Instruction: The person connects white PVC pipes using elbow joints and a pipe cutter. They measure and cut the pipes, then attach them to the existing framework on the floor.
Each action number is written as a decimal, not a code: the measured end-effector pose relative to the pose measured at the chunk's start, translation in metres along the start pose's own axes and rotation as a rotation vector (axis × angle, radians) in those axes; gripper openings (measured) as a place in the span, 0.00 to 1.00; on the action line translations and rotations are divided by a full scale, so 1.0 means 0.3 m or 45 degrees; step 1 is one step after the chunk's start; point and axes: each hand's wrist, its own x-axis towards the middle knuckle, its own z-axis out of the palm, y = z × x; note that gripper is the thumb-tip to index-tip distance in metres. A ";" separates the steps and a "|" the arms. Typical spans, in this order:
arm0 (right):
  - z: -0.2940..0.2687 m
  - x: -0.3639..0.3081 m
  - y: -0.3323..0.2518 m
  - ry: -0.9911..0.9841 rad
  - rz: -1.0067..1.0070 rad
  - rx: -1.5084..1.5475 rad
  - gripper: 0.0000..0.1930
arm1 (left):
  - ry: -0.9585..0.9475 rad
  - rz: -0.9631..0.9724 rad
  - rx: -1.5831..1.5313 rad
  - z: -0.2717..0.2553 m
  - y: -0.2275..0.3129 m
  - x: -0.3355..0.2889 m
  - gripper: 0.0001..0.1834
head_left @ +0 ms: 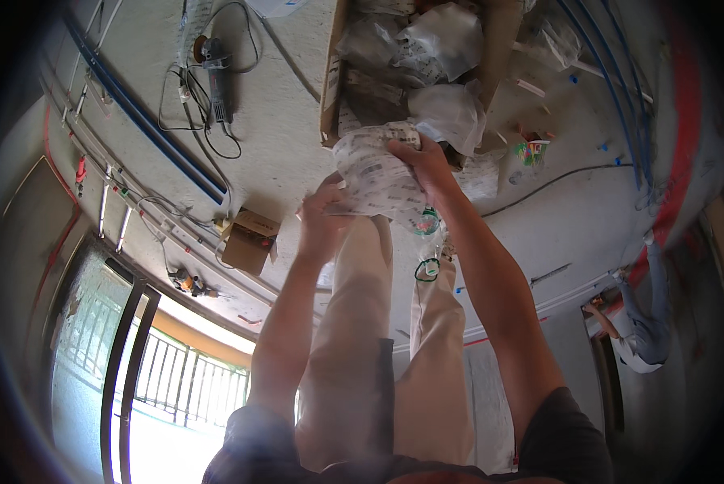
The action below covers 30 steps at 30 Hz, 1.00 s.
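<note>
Between my two hands is a white printed plastic bag (pixel 378 173), held up in front of my knees. My left hand (pixel 323 218) grips its lower left edge, the fingers curled against the plastic. My right hand (pixel 428 168) holds the bag's right side, with the thumb pressed on top. What the bag contains cannot be made out. Just beyond it stands an open cardboard box (pixel 332 89) with several clear and white plastic bags (pixel 443 40) inside. Below my right hand a clear bottle with green parts (pixel 428 222) shows partly.
An angle grinder (pixel 217 81) with its cord lies on the floor at the far left, near blue pipes (pixel 148 113). A small carton (pixel 249 242) and a power tool (pixel 191 282) are to the left. Another person (pixel 644 331) crouches at the right.
</note>
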 end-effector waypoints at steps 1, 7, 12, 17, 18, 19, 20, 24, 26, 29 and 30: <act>-0.017 0.012 0.010 0.009 -0.028 0.036 0.24 | 0.084 -0.098 0.049 0.046 0.006 -0.002 0.12; -0.105 0.106 -0.093 0.237 -0.097 -0.689 0.24 | 0.404 -0.093 -0.321 0.265 -0.016 0.080 0.31; 0.053 0.170 -0.229 0.345 -0.918 -1.495 0.25 | 0.544 -0.100 -0.381 0.320 -0.162 0.213 0.30; 0.271 0.434 -0.308 0.145 -1.158 -1.437 0.32 | 0.570 -0.093 -0.097 0.338 -0.271 0.262 0.15; 0.280 0.487 -0.309 0.090 -1.051 -1.423 0.33 | 0.589 -0.060 -0.046 0.336 -0.270 0.263 0.13; 0.277 0.537 -0.308 0.044 -0.969 -1.374 0.32 | 0.566 -0.070 -0.004 0.330 -0.263 0.247 0.13; 0.255 0.564 -0.295 0.078 -0.924 -1.567 0.29 | 0.537 -0.118 0.043 0.325 -0.247 0.235 0.13; 0.147 0.552 -0.226 0.178 -1.066 -1.747 0.18 | 0.452 -0.124 0.214 0.327 -0.156 0.160 0.17; 0.092 0.511 -0.218 0.261 -1.047 -1.787 0.13 | 0.425 -0.184 0.160 0.334 -0.118 0.143 0.24; 0.030 0.433 -0.195 0.411 -0.887 -1.830 0.12 | 0.344 -0.247 0.168 0.331 -0.094 0.140 0.33; 0.011 0.411 -0.185 0.454 -0.813 -1.848 0.12 | 0.361 -0.202 0.179 0.332 -0.093 0.141 0.33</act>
